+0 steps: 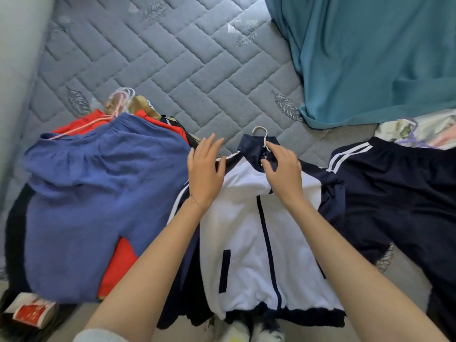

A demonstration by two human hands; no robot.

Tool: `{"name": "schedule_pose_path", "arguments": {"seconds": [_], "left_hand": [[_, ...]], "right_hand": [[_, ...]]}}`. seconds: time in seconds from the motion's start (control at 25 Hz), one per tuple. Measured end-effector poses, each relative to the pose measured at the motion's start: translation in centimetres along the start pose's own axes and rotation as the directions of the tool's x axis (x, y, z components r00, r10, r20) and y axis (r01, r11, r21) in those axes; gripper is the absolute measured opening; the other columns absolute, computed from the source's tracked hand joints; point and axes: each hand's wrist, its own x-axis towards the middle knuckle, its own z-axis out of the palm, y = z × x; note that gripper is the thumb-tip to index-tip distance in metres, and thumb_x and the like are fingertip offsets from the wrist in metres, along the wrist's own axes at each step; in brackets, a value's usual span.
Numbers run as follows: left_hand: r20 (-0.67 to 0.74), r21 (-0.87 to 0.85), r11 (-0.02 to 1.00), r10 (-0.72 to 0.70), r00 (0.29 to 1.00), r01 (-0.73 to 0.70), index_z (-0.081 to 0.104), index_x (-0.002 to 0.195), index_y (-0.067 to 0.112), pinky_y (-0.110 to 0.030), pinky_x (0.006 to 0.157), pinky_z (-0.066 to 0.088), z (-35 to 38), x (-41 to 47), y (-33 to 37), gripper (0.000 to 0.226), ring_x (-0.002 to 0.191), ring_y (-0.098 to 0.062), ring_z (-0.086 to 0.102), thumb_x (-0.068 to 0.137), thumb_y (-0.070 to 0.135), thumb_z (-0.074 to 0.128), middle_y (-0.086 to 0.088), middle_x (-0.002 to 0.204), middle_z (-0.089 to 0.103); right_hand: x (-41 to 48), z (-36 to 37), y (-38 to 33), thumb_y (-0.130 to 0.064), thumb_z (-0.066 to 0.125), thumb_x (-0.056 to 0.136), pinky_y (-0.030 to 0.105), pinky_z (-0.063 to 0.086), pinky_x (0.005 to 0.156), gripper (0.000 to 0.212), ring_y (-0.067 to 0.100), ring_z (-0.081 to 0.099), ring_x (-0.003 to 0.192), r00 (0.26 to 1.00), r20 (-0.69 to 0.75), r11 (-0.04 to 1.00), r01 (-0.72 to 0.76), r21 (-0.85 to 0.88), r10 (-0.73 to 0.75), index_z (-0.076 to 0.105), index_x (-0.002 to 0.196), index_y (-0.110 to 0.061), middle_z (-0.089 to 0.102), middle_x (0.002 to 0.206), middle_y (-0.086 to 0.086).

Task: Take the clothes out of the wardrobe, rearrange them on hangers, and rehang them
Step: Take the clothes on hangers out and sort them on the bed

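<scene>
A fleecy white, navy-trimmed jacket (246, 230) is laid flat on the quilted mattress (172, 58), a thin hooked hanger (265, 138) in its collar. Its shoulder is pressed by the left hand (206, 174), fingers straight; the collar is pinched by the right hand (283, 170).

A white and navy jacket (246, 230) lies front up at the near edge of the quilted grey mattress (172, 58), with a hanger (261, 133) hook poking out of its collar. The right hand (283, 169) pinches the collar, and the left hand (204, 174) rests flat on a shoulder. A blue garment (86, 193) tops a pile towards the left edge. Navy striped trousers (394, 193) lie to the right, with a teal cloth (370, 58) beyond.
</scene>
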Motion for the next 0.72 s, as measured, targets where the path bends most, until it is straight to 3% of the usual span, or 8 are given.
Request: {"name": "schedule_pose_path", "arguments": {"seconds": [0.16, 0.4, 0.56, 0.72], "left_hand": [[-0.03, -0.044, 0.991, -0.125, 0.992, 0.124, 0.045, 0.143, 0.022, -0.046, 0.118, 0.016, -9.4, -4.0, 2.0, 0.047, 0.147, -0.019, 0.024, 0.097, 0.021, 0.052, 0.001, 0.155, 0.036], [-0.182, -0.131, 0.954, -0.289, 0.94, 0.268, 0.044, 0.144, 0.021, -0.048, 0.119, 0.018, -20.3, -9.6, 2.6, 0.049, 0.148, -0.02, 0.023, 0.096, 0.028, 0.049, 0.001, 0.155, 0.036], [-0.233, -0.129, 0.952, -0.302, 0.924, 0.278, 0.043, 0.145, 0.019, -0.047, 0.119, 0.017, -25.0, -10.8, -0.2, 0.049, 0.148, -0.019, 0.022, 0.097, 0.025, 0.053, 0.0, 0.156, 0.035], [-0.257, -0.119, 0.952, -0.303, 0.918, 0.281, 0.042, 0.146, 0.018, -0.043, 0.119, 0.011, -29.0, -10.6, -5.3, 0.05, 0.148, -0.019, 0.021, 0.097, 0.026, 0.052, 0.0, 0.156, 0.034]], "right_hand": [[-3.7, -4.9, -7.9, -0.017, 0.065, 0.088, 0.044, 0.039, 0.105, 0.051, 0.026, 0.049, 0.124, 0.999, 0.015, 0.996, 0.046, 0.078, -0.048, 0.051, 0.137, -0.014, 0.057, 0.133, 0.003], [-8.4, -8.6, -18.7, -0.019, 0.064, 0.089, 0.033, 0.031, 0.109, 0.054, 0.021, 0.044, 0.127, 0.987, 0.03, 0.971, 0.152, 0.185, -0.16, 0.047, 0.14, -0.015, 0.053, 0.136, 0.002], [-10.4, -7.9, -24.1, -0.017, 0.066, 0.089, 0.031, 0.031, 0.108, 0.057, 0.019, 0.043, 0.126, 0.972, 0.079, 0.952, 0.196, 0.235, -0.22, 0.045, 0.141, -0.016, 0.052, 0.136, 0.0], [-10.9, -5.0, -28.4, -0.019, 0.066, 0.089, 0.042, 0.037, 0.109, 0.057, 0.022, 0.045, 0.129, 0.966, 0.085, 0.953, 0.222, 0.208, -0.244, 0.045, 0.142, -0.015, 0.051, 0.14, 0.0]]}}
